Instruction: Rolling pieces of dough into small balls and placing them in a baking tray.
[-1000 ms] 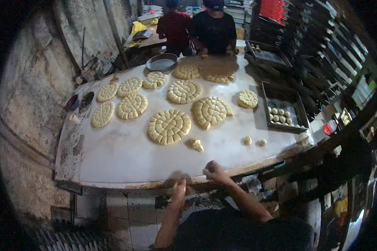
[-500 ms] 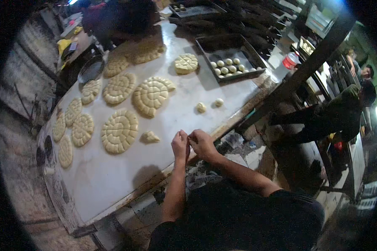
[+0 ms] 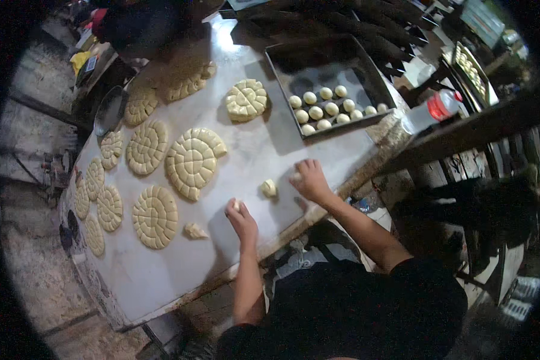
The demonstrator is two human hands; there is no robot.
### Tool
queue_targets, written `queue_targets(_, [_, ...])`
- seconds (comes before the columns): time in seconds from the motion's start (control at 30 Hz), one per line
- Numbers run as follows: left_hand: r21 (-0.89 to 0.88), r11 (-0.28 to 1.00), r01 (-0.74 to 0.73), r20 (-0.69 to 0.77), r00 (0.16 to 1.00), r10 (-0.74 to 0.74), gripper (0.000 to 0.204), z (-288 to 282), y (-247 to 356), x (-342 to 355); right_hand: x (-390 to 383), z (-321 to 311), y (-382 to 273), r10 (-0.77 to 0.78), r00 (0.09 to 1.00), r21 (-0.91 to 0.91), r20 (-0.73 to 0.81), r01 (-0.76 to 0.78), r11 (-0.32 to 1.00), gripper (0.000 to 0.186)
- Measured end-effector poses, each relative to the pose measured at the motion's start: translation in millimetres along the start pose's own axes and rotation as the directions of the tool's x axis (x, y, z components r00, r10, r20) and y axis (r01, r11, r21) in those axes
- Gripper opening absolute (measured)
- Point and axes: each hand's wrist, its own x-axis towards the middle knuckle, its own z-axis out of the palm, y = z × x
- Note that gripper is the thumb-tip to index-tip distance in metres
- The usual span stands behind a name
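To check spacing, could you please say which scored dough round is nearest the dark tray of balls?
The dough round just left of the tray; the others lie farther left.

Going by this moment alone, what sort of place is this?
Probably a bakery or dough workshop: scored dough rounds lie on a pale worktop, a dark tray holds dough balls, and the left hand holds a piece of dough.

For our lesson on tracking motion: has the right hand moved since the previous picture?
Yes: judged against the dark tray, the right hand has moved toward it, closing much of the gap.
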Motion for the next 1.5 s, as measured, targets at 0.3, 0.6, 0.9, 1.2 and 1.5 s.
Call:
queue_targets(0.3, [0.538, 0.841, -0.055, 0.061, 0.998, 0.027, 0.019, -6.1, -40.1, 24.1, 38.5, -11.1, 67.3, -0.44, 0.751, -0.001, 0.493, 0.506, 0.862, 0.039])
queue_targets(0.6, [0.345, 0.937, 0.062, 0.221, 0.965, -0.145, 0.021, -10.6, 22.6, -0.8, -0.4, -4.1, 57.6, -0.534, 0.593, 0.091, 0.603, 0.614, 0.784, 0.043])
queue_targets(0.9, [0.497, 0.865, 0.068, 0.099, 0.986, -0.134, 0.015, 5.9, 18.3, 31.5, 12.2, 53.3, 41.3, -0.443, 0.751, -0.055, 0.491, 0.534, 0.844, 0.039])
queue_targets(1.2, [0.535, 0.833, 0.138, -0.085, 0.99, -0.109, 0.012, -24.0, -16.0, 12.1, 35.7, 16.7, 77.6, -0.182, 0.921, -0.114, 0.344, 0.234, 0.966, 0.039])
queue_targets(1.5, [0.571, 0.71, -0.412, 0.414, 0.891, 0.183, 0.023, -66.8, 5.4, 7.8, -51.5, -15.7, 93.9, -0.468, 0.854, -0.18, 0.226, 0.509, 0.842, 0.044])
